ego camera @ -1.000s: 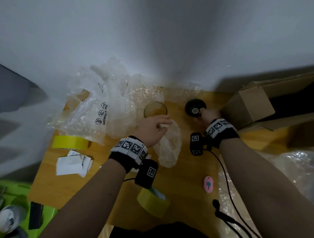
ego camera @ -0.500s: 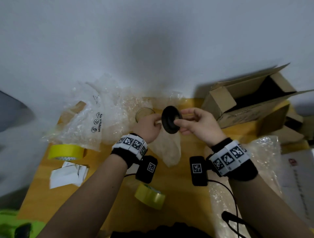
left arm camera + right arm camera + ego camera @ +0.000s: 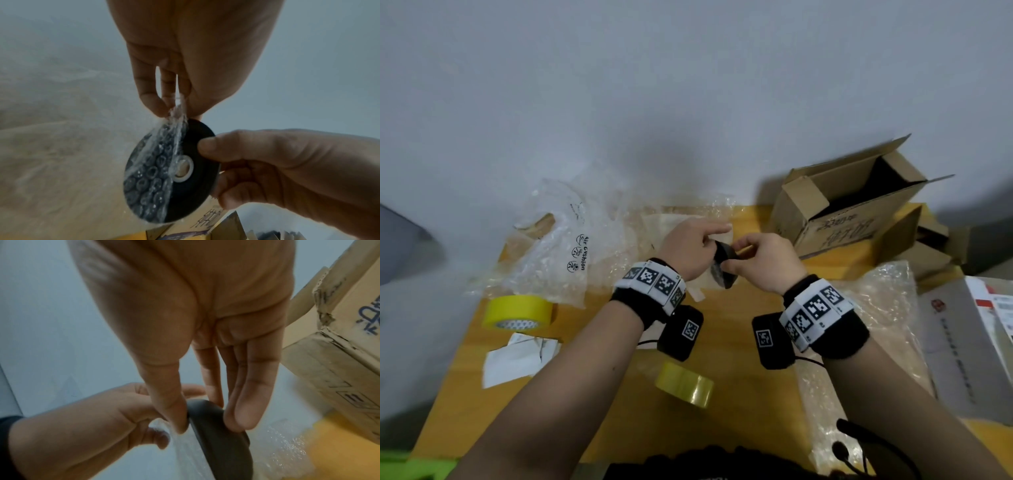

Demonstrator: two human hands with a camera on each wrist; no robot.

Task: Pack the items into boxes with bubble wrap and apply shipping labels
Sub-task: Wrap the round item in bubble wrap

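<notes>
A black disc (image 3: pixel 726 265) with a white hub (image 3: pixel 183 168) is held on edge above the yellow table (image 3: pixel 739 404). My right hand (image 3: pixel 763 260) pinches its rim between thumb and fingers (image 3: pixel 242 410). My left hand (image 3: pixel 693 248) pinches a piece of bubble wrap (image 3: pixel 156 170) that drapes over the disc's left half. The disc (image 3: pixel 222 434) shows edge-on in the right wrist view. An open cardboard box (image 3: pixel 856 205) lies on its side at the back right.
A heap of bubble wrap and air-cushion bags (image 3: pixel 571 246) fills the back left. Two yellow tape rolls (image 3: pixel 517 311) (image 3: pixel 685 383) and white paper slips (image 3: pixel 517 359) lie on the table. More bubble wrap (image 3: pixel 883 325) and a grey mailer (image 3: pixel 959 342) sit at right.
Both hands drew nearer to me and lower with the disc. My left hand brought bubble wrap onto the disc's face, where before the disc was bare.
</notes>
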